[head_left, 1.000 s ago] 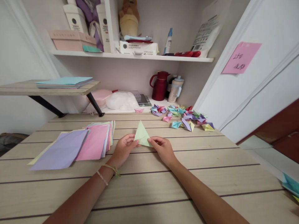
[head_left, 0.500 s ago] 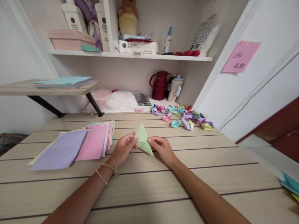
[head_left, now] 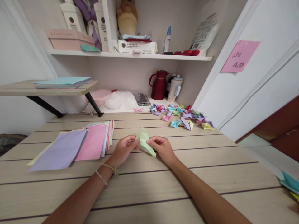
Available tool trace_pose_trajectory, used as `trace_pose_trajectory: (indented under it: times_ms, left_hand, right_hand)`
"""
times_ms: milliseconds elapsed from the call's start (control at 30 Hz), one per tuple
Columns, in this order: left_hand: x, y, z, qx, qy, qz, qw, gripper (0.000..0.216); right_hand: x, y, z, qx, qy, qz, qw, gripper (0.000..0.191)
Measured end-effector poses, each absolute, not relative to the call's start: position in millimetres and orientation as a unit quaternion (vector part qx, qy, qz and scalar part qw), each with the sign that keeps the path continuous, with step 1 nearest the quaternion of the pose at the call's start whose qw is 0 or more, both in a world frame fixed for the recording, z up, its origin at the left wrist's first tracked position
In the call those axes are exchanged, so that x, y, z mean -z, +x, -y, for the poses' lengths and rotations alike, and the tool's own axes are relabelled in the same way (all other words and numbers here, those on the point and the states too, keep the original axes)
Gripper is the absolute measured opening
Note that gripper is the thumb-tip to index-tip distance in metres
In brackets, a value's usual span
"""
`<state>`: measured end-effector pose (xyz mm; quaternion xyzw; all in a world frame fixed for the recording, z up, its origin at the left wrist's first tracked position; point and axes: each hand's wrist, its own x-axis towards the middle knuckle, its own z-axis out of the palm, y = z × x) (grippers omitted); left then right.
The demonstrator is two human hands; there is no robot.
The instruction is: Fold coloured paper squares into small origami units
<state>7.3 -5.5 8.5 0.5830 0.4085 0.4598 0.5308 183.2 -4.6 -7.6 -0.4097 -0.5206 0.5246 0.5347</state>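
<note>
A pale green folded paper is held between my two hands above the middle of the table, one point up and another down to the right. My left hand pinches its left edge between thumb and fingers. On the other side, my right hand grips the right edge, its thumb pressed on the front face. Left of my hands lies a fanned stack of coloured paper sheets, with a purple sheet on top at its near end. Several small folded paper boats are gathered at the back right.
A raised wooden stand on black legs carries more coloured sheets at the left. Behind the table are a plastic bag, a red jug and a cup. A white shelf runs above them.
The green paper's upper point has dropped and its faces have spread, showing an inner fold. My right thumb has moved slightly left across the paper.
</note>
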Motion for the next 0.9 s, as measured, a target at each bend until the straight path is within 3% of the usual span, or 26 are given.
trace_pose_trajectory:
  times_ms: [367, 533, 667, 900]
  left_hand:
    - [-9.9, 6.4, 5.9, -0.45, 0.589, -0.392, 0.545, 0.014]
    - [-6.6, 6.1, 4.3, -0.454, 0.573, -0.386, 0.563, 0.02]
    - [-6.9, 4.9, 4.2, -0.458, 0.549, -0.399, 0.574, 0.029]
    - [-8.7, 5.5, 5.8, -0.44, 0.557, -0.395, 0.583, 0.039]
  right_hand:
    - [5.5, 184.3, 6.4, -0.554, -0.364, 0.515, 0.544, 0.02]
    - [8.6, 182.5, 5.4, -0.564, -0.34, 0.547, 0.517, 0.043]
    - [9.4, 182.5, 7.5, -0.478, -0.361, 0.622, 0.505, 0.02]
    - [9.6, 184.9, 8.6, -0.328, -0.369, 0.679, 0.543, 0.031]
